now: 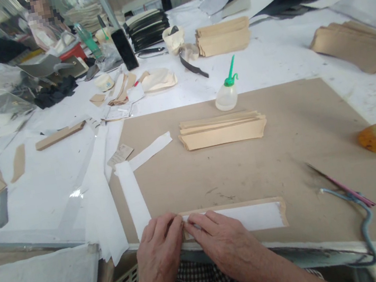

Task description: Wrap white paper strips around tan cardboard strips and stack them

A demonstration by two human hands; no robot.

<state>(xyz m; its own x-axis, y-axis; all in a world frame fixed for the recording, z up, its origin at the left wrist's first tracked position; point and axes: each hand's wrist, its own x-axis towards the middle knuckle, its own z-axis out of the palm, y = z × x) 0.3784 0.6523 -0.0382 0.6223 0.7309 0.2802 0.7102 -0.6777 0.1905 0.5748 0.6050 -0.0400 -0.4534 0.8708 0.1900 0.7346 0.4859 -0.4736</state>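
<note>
Both hands are at the near edge of the brown board (250,169), where one white strip (260,216) lies along one tan strip (284,214). The left hand (159,242) and the right hand (222,238) meet at the strips' left end, fingers bent, tips nearly together; whether they pinch or only press, I can't tell. This looks like the lining-up and pressing step, and the next move seems to call for even pressure with the edges kept square.

Now the count: two loose white strips, one upright (133,198), one slanting (151,150); three tan stacks, one on the board (223,135), one behind it (224,43), one far right (356,48), their layers too tight to number; one green-topped bottle (226,93); one pointed tool (343,185); one blue cord (365,222).
</note>
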